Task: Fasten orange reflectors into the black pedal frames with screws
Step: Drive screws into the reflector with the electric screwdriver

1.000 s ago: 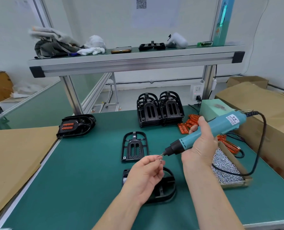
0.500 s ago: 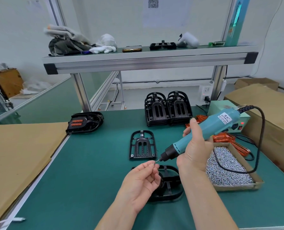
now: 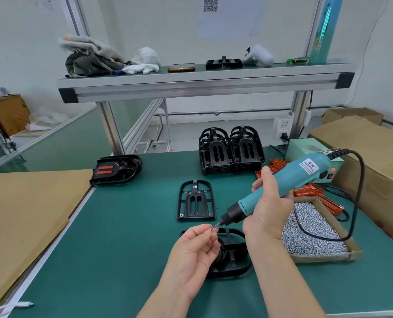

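My right hand (image 3: 265, 211) grips a teal electric screwdriver (image 3: 282, 188), its bit angled down to the left. My left hand (image 3: 194, 253) pinches a small screw (image 3: 212, 228) right at the bit's tip. Beneath both hands a black pedal frame (image 3: 233, 258) lies on the green mat, partly hidden by my left hand. A second black frame (image 3: 196, 200) lies flat just beyond it. Orange reflectors (image 3: 310, 193) are heaped at the right behind a cardboard tray of screws (image 3: 312, 230).
Two stacks of black frames (image 3: 231, 150) stand at the back of the mat. A frame with orange reflectors in it (image 3: 114, 169) sits at the far left edge. A green power box (image 3: 305, 150), cardboard boxes (image 3: 374, 157) and the screwdriver's cable crowd the right side. Cardboard sheet (image 3: 19, 214) covers the left.
The view has shifted so everything sits a little to the right and lower. My left hand stays at the bit's tip with the screw; the screwdriver keeps its angle.
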`<state>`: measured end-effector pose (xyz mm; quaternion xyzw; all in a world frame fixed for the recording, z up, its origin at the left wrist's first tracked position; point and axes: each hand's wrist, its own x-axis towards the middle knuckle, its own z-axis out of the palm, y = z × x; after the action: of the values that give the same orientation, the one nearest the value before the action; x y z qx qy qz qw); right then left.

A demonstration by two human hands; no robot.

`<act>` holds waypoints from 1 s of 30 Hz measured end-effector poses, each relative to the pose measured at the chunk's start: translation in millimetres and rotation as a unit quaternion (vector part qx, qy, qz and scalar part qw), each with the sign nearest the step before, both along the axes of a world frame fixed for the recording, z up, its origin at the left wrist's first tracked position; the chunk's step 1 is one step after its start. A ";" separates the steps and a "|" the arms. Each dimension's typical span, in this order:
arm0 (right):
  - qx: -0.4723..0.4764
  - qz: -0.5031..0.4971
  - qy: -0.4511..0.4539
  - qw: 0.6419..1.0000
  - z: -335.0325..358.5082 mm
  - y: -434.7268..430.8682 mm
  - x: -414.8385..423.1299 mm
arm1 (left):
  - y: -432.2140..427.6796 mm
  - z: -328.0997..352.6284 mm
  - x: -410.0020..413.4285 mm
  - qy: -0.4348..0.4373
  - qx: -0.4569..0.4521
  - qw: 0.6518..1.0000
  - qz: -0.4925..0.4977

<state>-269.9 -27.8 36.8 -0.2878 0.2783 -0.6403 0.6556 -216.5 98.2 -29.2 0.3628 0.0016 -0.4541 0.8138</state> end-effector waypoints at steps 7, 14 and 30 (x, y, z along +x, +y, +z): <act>0.029 -0.012 0.014 0.999 -0.1 -2.6 4.0 | -0.3 0.0 -5.7 -0.242 0.059 0.965 0.081; 0.046 -0.009 0.022 0.999 -5.0 -1.7 9.0 | 3.4 -5.6 -1.1 -0.335 0.076 0.935 0.084; -0.089 0.068 0.063 0.992 -18.7 29.7 32.2 | 51.6 -35.9 61.8 -0.633 0.305 0.690 -0.174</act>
<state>-237.7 1.9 18.0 -0.4030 0.2405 -0.5973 0.6504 -154.7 149.8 -65.1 0.7864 -0.4385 -0.2251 0.3722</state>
